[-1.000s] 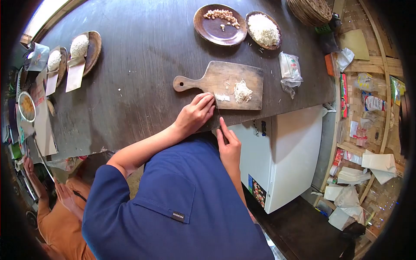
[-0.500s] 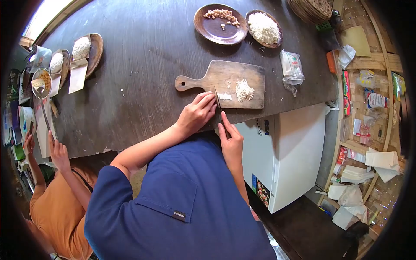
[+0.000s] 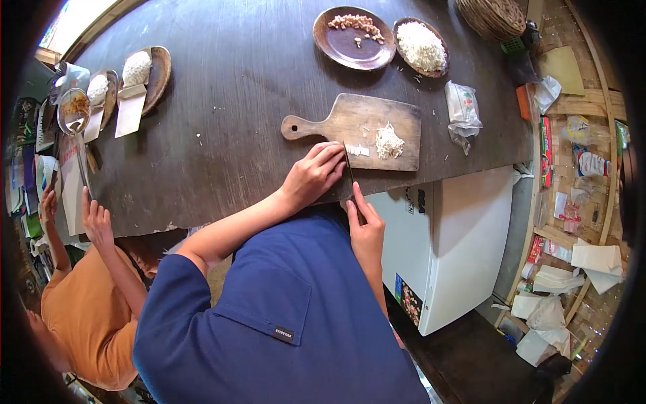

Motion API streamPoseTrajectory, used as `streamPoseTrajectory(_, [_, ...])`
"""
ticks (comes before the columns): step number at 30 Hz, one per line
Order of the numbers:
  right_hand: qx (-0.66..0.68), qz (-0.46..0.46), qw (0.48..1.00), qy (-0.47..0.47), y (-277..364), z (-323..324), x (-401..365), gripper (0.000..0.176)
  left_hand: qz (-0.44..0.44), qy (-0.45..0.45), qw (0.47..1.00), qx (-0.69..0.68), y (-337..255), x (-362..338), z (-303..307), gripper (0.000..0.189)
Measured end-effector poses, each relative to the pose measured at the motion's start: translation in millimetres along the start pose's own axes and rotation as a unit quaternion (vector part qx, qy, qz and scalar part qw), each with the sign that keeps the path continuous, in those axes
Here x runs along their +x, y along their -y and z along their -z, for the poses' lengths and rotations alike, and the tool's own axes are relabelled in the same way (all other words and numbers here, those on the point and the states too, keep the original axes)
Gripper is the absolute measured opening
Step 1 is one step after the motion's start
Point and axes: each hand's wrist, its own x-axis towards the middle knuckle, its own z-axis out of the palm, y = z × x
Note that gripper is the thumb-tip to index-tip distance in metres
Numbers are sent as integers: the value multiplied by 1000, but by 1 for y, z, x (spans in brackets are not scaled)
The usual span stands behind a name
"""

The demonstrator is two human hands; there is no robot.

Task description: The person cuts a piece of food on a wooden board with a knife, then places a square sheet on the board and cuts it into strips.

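My right hand [image 3: 366, 219] is wrapped round the handle of a knife [image 3: 348, 163], whose thin dark blade stands at the lower left part of a wooden cutting board [image 3: 343, 114]. Left of the blade, my left hand [image 3: 316, 174] has its fingers bent and pressed together at the board's edge; what lies under the fingertips is hidden. Just right of the blade are thin white slices [image 3: 358, 150]. A small heap of white shreds [image 3: 389, 142] lies further right on the board.
Beyond the board stand a brown plate [image 3: 343, 54] with small brown pieces and a bowl of white shreds [image 3: 422, 47]. A plastic bag [image 3: 462, 108] lies to the right. At left, a co-worker in orange [image 3: 87, 310] holds a strainer [image 3: 74, 111] near two bowls. A white fridge [image 3: 464, 236] stands below the table.
The whole view has shifted, so the table's things appear slightly further right. Both my hands stay at the board with the knife. The co-worker's strainer is tilted differently.
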Motion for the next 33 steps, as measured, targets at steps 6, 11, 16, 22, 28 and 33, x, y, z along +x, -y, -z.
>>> streamPoseTrajectory(6, [6,-11,1000,-1,4,-1,3,48,-3,-3,1000,15,-1,1,0,30])
streamPoseTrajectory(11, [-1,-17,1000,3,3,4,-3,47,2,-2,1000,-4,3,0,0,31])
streamPoseTrajectory(16, [-18,-8,1000,7,0,3,-3,48,7,-10,1000,-9,1,0,0,31])
streamPoseTrajectory(22, [-24,-6,1000,7,1,6,-5,49,28,-9,1000,-7,0,1,2,30])
streamPoseTrajectory(28, [-18,-24,999,20,0,11,-5,48,62,-18,995,-71,4,-1,-1,29])
streamPoseTrajectory(33, [6,-26,999,19,0,11,-3,47,61,-27,997,-38,7,-1,-1,28])
